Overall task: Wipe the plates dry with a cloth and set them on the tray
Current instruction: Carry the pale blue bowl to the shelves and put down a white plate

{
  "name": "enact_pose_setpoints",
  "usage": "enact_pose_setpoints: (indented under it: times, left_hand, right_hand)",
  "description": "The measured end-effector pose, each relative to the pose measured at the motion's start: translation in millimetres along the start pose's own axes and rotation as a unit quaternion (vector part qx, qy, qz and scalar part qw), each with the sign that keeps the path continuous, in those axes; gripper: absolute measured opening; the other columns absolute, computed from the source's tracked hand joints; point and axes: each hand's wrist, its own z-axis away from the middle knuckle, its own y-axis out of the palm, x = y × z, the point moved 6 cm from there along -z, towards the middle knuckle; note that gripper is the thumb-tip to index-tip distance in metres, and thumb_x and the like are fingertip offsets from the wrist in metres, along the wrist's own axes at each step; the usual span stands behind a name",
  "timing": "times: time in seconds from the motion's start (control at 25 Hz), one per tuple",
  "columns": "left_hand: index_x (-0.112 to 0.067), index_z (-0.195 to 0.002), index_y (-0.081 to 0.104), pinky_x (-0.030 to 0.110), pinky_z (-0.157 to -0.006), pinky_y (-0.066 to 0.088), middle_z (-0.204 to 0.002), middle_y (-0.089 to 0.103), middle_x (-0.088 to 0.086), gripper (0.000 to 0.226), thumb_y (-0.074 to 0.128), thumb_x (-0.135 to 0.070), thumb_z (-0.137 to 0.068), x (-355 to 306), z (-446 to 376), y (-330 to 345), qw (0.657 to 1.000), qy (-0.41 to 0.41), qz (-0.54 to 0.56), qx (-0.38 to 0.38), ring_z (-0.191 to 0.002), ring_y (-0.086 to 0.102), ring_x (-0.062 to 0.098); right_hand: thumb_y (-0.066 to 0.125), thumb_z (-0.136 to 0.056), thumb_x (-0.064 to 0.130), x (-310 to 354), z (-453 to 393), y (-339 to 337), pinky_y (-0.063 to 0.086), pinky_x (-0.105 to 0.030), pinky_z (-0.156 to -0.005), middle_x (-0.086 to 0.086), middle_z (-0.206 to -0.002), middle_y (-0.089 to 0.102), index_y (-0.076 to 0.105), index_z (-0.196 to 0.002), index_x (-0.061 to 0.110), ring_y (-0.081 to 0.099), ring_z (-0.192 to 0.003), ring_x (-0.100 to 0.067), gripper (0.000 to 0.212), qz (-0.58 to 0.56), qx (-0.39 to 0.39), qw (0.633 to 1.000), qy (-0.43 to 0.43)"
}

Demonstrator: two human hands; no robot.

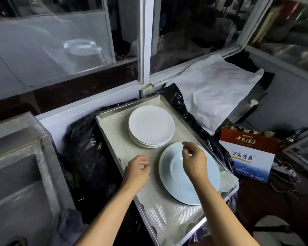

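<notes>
Presently, status by item:

Left hand point(138, 170): above the near-left part of the tray, fingers loosely curled; holds nothing and touches no plate.

Right hand point(194, 159): above the blue plate, fingers bent and loose; whether the fingertips meet the plate cannot be told. Nothing is gripped.

Blue plate point(174, 183): large, pale blue, round, so it has no long axis. Lies flat, face up, on the near-right part of the tray; its right rim reaches the tray's right edge.

White plates point(151, 126): stack of round plates, flat and face up, on the far half of the tray, just beyond the blue plate and apart from it.

Tray point(103, 121): metal, rectangular, long axis running from the near-right toward the far-left window. Lined with a pale woven mat point(155, 197).

Black plastic sheet point(85, 157): lies under and around the tray.

Sink point(20, 174): steel, left of the tray.

Box point(251, 157): right of the tray. Chinese writing on a red upper band and a white panel; the white panel reads 百家清泉.

White sheet point(215, 91): crumpled, beyond the tray, beneath the window.
</notes>
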Motion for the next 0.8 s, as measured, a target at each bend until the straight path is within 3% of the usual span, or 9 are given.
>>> enact_pose_setpoints:
  times: [0.12, 0.28, 0.4, 0.48, 0.64, 0.8]
  left_hand:
    - [-0.028, -0.107, 0.064, 0.050, -0.078, 0.061, -0.106, 0.067, -0.005, 0.027, 0.059, -0.006, -0.092, 4.6, 22.1, 18.1, 1.000, -0.005, -0.020, 0.014, -0.078, 0.072, 0.029]
    - [-0.025, -0.110, 0.063, 0.038, -0.084, 0.057, -0.106, 0.069, -0.003, 0.025, 0.063, -0.011, -0.090, 11.9, 34.3, 46.5, 0.997, -0.016, -0.078, 0.014, -0.083, 0.067, 0.020]
    - [-0.019, -0.123, 0.059, 0.028, -0.079, 0.046, -0.110, 0.065, -0.002, 0.035, 0.063, -0.013, -0.088, 16.8, 35.0, 69.2, 0.992, -0.037, -0.119, -0.013, -0.092, 0.061, 0.015]
    - [-0.017, -0.125, 0.056, 0.030, -0.086, 0.045, -0.115, 0.062, 0.003, 0.039, 0.063, -0.011, -0.087, 22.4, 35.1, 82.8, 0.990, -0.059, -0.126, -0.040, -0.102, 0.059, 0.019]
    - [-0.021, -0.122, 0.052, 0.031, -0.085, 0.048, -0.116, 0.061, 0.002, 0.040, 0.061, -0.012, -0.085, 39.5, 40.1, 103.5, 0.984, -0.117, -0.108, -0.075, -0.093, 0.059, 0.011]
    - [-0.021, -0.123, 0.050, 0.033, -0.078, 0.055, -0.105, 0.063, -0.007, 0.043, 0.062, -0.016, -0.081, 50.7, 47.0, 115.7, 0.976, -0.177, -0.076, -0.097, -0.091, 0.063, 0.013]
  right_hand:
    - [0.056, -0.095, 0.008, -17.8, 14.7, -30.9, 0.044, -0.023, -0.083, 0.001, -0.108, 0.073, 0.073, -0.116, 0.015, 0.065, -0.096, -0.013, 0.028, 0.009, -0.019, 1.000, 0.010]
    - [0.055, -0.095, 0.010, -52.8, 6.4, -63.6, 0.052, -0.038, -0.093, -0.003, -0.109, 0.073, 0.072, -0.119, 0.015, 0.066, -0.098, -0.020, 0.029, 0.022, -0.033, 0.999, 0.036]
    - [0.056, -0.094, 0.007, -78.9, -15.2, -74.9, 0.048, -0.034, -0.092, -0.012, -0.120, 0.068, 0.066, -0.128, 0.009, 0.062, -0.106, -0.024, 0.036, 0.057, -0.001, 0.998, 0.037]
    - [0.059, -0.092, 0.003, -93.4, -32.4, -75.1, 0.049, -0.041, -0.097, -0.019, -0.124, 0.065, 0.062, -0.132, 0.004, 0.061, -0.112, -0.033, 0.041, 0.091, 0.045, 0.994, 0.027]
    - [0.070, -0.091, 0.011, -108.4, -59.2, -69.4, 0.045, -0.049, -0.102, -0.026, -0.122, 0.059, 0.062, -0.132, 0.005, 0.056, -0.114, -0.044, 0.043, 0.143, 0.101, 0.984, -0.003]
    - [0.072, -0.093, 0.022, -106.7, -73.2, -65.7, 0.047, -0.054, -0.095, -0.031, -0.116, 0.060, 0.061, -0.129, -0.001, 0.058, -0.106, -0.050, 0.045, 0.219, 0.133, 0.965, -0.051]
